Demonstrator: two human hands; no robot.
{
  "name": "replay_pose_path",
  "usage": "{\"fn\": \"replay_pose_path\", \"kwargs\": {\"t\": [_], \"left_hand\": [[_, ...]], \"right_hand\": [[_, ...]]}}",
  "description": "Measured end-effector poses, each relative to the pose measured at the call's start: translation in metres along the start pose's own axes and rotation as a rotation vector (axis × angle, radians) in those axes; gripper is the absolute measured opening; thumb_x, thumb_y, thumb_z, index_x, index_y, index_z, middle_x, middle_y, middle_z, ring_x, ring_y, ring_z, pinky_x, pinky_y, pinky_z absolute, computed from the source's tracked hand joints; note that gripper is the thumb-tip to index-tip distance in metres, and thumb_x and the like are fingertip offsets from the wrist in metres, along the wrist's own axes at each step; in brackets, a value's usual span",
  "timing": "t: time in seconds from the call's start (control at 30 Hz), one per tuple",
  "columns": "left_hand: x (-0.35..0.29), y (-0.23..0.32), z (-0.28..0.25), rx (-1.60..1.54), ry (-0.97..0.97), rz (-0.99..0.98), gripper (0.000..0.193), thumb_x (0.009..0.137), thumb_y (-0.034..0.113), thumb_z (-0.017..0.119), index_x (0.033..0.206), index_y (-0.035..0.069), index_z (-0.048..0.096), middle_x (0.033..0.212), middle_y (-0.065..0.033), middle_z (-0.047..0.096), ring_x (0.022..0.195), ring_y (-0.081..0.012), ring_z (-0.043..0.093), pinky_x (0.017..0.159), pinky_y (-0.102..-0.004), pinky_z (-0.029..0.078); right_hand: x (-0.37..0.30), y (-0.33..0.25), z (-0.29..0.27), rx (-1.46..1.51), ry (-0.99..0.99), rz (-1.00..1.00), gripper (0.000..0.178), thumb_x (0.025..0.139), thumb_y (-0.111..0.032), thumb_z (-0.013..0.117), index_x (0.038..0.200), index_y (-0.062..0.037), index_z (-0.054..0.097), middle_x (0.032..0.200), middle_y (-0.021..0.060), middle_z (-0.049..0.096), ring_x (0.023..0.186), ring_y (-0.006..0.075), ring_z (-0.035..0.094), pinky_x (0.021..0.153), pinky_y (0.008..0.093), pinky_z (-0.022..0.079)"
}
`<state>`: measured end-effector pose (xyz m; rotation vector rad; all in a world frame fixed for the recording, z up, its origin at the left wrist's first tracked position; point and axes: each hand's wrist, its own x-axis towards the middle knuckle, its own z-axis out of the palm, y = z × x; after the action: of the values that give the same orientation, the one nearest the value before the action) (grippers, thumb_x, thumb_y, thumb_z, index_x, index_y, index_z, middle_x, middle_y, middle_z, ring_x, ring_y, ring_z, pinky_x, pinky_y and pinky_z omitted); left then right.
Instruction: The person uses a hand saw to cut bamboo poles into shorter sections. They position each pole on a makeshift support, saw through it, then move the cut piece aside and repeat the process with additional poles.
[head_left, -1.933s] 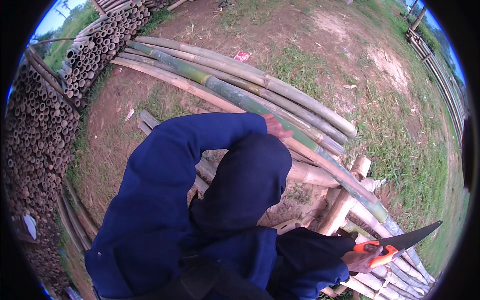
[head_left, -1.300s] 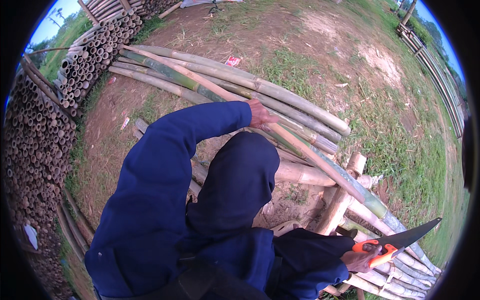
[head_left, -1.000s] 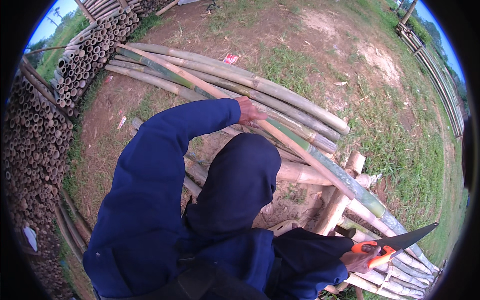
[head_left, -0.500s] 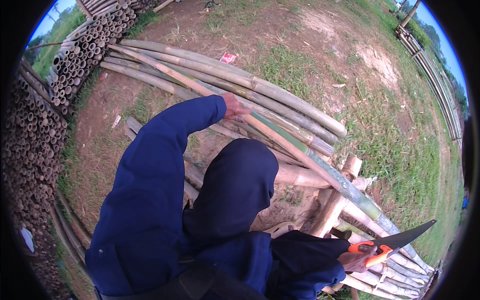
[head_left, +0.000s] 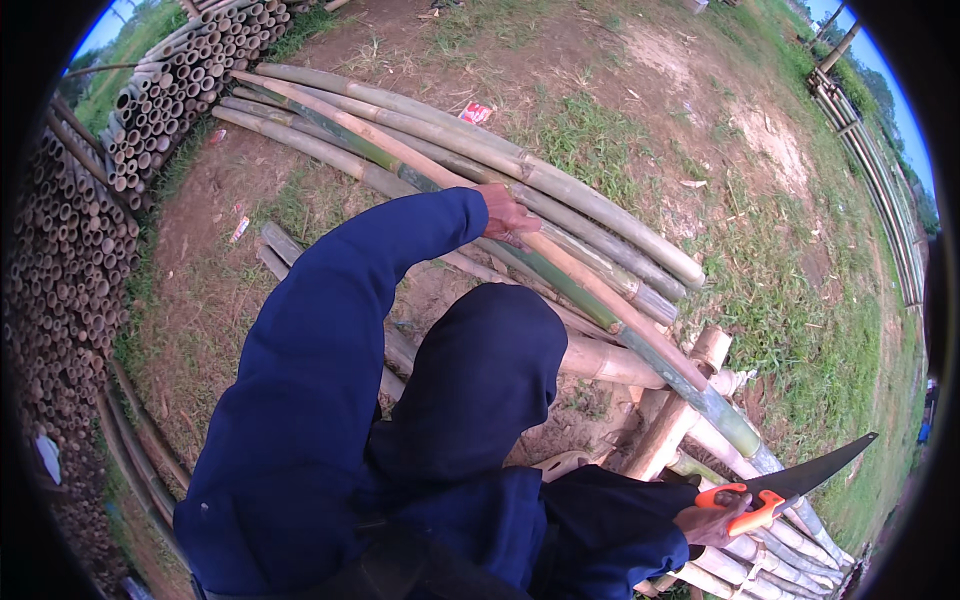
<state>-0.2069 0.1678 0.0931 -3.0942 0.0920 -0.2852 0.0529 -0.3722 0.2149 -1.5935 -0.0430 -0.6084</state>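
My left hand (head_left: 508, 213) is closed around a long light-brown slat (head_left: 590, 281), which lies along a green bamboo pole (head_left: 556, 281). The slat's near end rests on the pole close to a bamboo trestle (head_left: 655, 440); the pole runs on past it toward the lower right. At the lower right, my right hand (head_left: 708, 522) grips a handsaw (head_left: 818, 470) by its orange handle. The saw's dark blade points up and to the right, in front of the pole's right part. Whether the blade touches the pole I cannot tell.
Several bamboo poles (head_left: 600, 215) lie on the ground beyond my left hand. More poles (head_left: 770, 570) lie under the saw. Tall stacks of cut bamboo (head_left: 80, 240) stand at the left, and a pole rack (head_left: 870, 180) at the far right. My bent knee (head_left: 490, 350) is between my arms.
My left hand has moved slightly away and to the right. The slat has shifted across the green pole from its near side to its far side. My right hand and the saw barely moved.
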Motion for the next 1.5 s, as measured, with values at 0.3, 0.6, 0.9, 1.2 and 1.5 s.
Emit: {"fn": "replay_pose_path", "kwargs": {"t": [0.3, 0.6, 0.9, 1.2, 1.5], "left_hand": [[0.048, 0.027, 0.030, -0.027, 0.019, -0.021, 0.057, 0.093, 0.070, 0.054, 0.107, 0.015, 0.056, 0.083, -0.0114, 0.065, 0.070, -0.0372, 0.070, 0.059, -0.0492, 0.057], [0.038, 0.028, 0.083, 0.027, -0.039, -0.081, 0.069, 0.088, 0.067, 0.064, 0.146, 0.030, 0.052, 0.099, -0.0111, 0.059, 0.069, -0.0311, 0.069, 0.057, -0.0454, 0.056], [0.038, 0.037, 0.092, 0.000, -0.078, -0.147, 0.073, 0.086, 0.051, 0.074, 0.152, 0.031, 0.050, 0.099, -0.0088, 0.057, 0.086, -0.0294, 0.068, 0.067, -0.0441, 0.053], [0.029, 0.027, 0.104, 0.165, -0.059, -0.124, 0.078, 0.081, 0.038, 0.082, 0.152, 0.025, 0.051, 0.103, -0.0064, 0.057, 0.102, -0.0259, 0.060, 0.085, -0.0404, 0.049], [0.033, 0.047, 0.095, 0.158, -0.142, -0.220, 0.094, 0.073, 0.035, 0.089, 0.156, 0.027, 0.044, 0.110, -0.0056, 0.053, 0.104, -0.0241, 0.055, 0.087, -0.0394, 0.046]], "right_hand": [[-0.011, 0.006, -0.002, -0.006, -0.059, 0.000, 0.014, 0.099, -0.012, 0.069, 0.107, -0.0021, 0.064, 0.068, -0.0013, 0.052, 0.060, 0.0079, 0.050, 0.063, 0.0251, 0.047], [-0.019, 0.004, 0.004, -0.046, -0.410, 0.031, 0.015, 0.097, -0.007, 0.072, 0.108, -0.0019, 0.062, 0.071, -0.0023, 0.053, 0.056, 0.0040, 0.047, 0.051, 0.0206, 0.038], [-0.023, 0.013, 0.051, -0.630, -0.929, -0.360, 0.034, 0.092, -0.028, 0.077, 0.110, -0.0028, 0.063, 0.086, 0.0206, 0.071, 0.073, 0.0396, 0.069, 0.066, 0.0458, 0.054], [-0.030, 0.042, 0.087, -0.641, -1.144, -0.851, 0.018, 0.083, -0.009, 0.065, 0.099, -0.0065, 0.057, 0.079, 0.0140, 0.068, 0.076, 0.0351, 0.070, 0.074, 0.0458, 0.055], [-0.050, 0.053, 0.078, -0.717, -1.087, -0.947, 0.019, 0.082, -0.009, 0.068, 0.099, -0.0082, 0.059, 0.080, 0.0105, 0.064, 0.077, 0.0299, 0.070, 0.075, 0.0433, 0.055]]}}
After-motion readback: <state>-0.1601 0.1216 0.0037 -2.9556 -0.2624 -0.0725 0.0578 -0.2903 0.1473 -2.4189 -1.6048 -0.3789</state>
